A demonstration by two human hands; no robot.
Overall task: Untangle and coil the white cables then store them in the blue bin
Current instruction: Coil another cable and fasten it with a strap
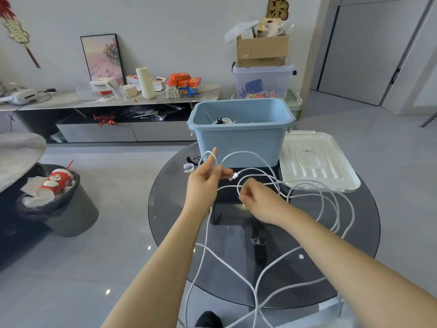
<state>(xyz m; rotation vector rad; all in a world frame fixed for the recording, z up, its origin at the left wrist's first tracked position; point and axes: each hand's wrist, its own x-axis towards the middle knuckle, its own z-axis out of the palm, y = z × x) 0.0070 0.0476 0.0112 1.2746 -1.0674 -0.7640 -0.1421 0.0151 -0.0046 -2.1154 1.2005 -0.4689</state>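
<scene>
The left hand pinches a loop of the long white cable above the round dark glass table; the right hand grips strands nearby. Untangling is underway (I judge); next, free the connector end, before the pale blue plastic bin.

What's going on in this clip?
A person is sorting out a long white cable over a round glass table. The left hand pinches a loop near the connector; the right hand grips another strand. The rest lies loose and uncoiled. One coiled cable already sits in the blue bin.
</scene>
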